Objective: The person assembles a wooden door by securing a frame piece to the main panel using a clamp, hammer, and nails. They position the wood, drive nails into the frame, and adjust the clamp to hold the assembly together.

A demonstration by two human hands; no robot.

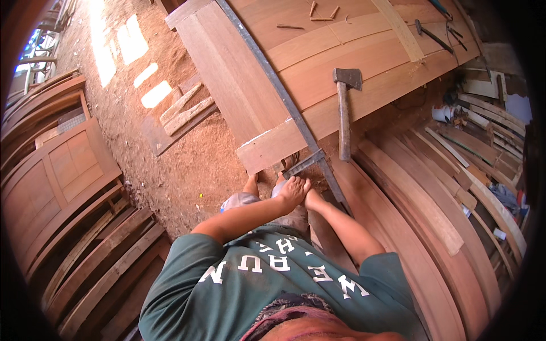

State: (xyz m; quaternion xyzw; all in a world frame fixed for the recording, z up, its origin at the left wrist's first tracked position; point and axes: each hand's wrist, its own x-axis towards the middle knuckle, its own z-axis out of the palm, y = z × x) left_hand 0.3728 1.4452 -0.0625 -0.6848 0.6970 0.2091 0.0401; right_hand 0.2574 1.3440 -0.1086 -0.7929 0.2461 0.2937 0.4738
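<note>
A long dark metal bar clamp [267, 79] lies across a wooden door panel [227, 62]. Its cross jaw [304, 163] sits at the near end, just past the panel's edge. My left hand [292, 191] and my right hand [311, 197] are together beside that jaw, fingers closed round the clamp's screw end. The handle itself is hidden under them. To the right of the bar, a hatchet [344, 116] rests with its head on the panel and its wooden handle pointing toward me.
Wooden pegs [321, 19], a hammer [433, 37] and a light wood strip [401, 31] lie on the panel. Long boards [392, 227] are stacked at right. Panelled doors [74, 165] lean at left. Wood offcuts [187, 108] lie on the dirt floor [199, 148].
</note>
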